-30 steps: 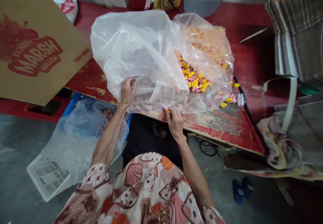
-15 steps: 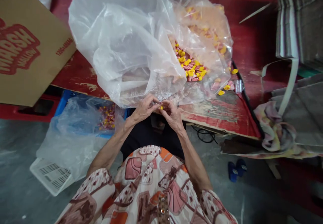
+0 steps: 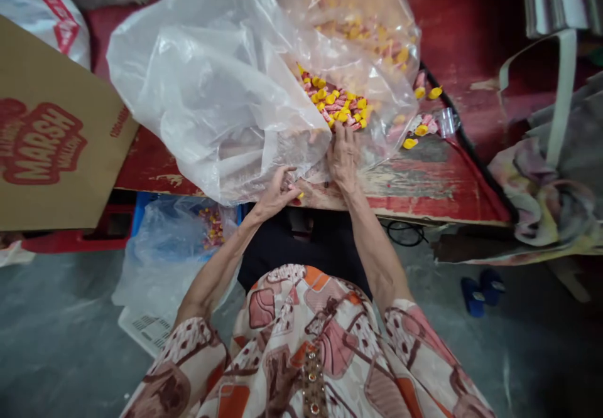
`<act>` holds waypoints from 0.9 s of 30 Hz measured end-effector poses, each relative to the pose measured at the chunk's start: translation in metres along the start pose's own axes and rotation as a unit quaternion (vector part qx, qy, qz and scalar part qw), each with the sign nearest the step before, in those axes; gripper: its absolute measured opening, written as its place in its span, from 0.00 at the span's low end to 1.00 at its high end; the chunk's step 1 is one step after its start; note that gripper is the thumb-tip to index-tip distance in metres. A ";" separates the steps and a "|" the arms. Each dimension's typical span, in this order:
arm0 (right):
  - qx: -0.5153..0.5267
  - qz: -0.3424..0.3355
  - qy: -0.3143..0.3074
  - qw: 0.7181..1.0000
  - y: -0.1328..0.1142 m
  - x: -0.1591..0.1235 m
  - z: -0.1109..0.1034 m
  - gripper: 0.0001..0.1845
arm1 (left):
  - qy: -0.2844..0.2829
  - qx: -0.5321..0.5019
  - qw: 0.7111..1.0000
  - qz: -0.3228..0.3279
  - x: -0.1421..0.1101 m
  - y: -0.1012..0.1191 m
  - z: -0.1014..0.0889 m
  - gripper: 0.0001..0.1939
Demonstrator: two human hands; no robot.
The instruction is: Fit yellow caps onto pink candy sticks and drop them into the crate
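At the table's front edge, my left hand (image 3: 277, 197) pinches a small pink and yellow piece (image 3: 300, 195) between thumb and fingers. My right hand (image 3: 344, 159) lies over the mouth of a clear plastic bag (image 3: 384, 95), fingers stretched forward, their tips at the near edge of a pile of pink pieces with yellow ends (image 3: 336, 101). Whether the fingertips touch a piece is hard to see. A large cloudy plastic bag (image 3: 207, 85) lies crumpled on the left, its lower edge beside my left hand.
Several loose pieces (image 3: 421, 130) lie right of the bag near a clear cylinder (image 3: 446, 122) and a dark bar (image 3: 475, 173). A printed carton (image 3: 51, 135) stands left. Below the red table (image 3: 452, 182) is a bag-lined blue crate (image 3: 139, 212). Blue slippers (image 3: 472, 297) rest on the floor.
My right hand has left my left hand and moved forward and right to the pile. My left hand keeps the small piece near the table edge. The view has shifted slightly.
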State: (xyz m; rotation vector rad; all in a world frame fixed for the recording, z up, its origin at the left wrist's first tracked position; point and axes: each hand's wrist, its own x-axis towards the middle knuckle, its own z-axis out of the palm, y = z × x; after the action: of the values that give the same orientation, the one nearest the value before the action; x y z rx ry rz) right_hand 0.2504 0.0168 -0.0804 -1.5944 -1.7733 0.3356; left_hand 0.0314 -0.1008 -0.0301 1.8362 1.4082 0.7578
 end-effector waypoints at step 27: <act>-0.009 -0.006 -0.059 0.998 -0.009 0.008 -0.009 0.21 | 0.004 0.169 0.978 0.119 0.000 0.045 0.033 0.10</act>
State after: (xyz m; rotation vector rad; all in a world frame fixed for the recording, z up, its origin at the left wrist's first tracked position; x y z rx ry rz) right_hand 0.2495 0.0198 -0.0662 -1.6042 -1.8792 0.4171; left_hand 0.0826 -0.1140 -0.0130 2.2981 1.4028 0.6711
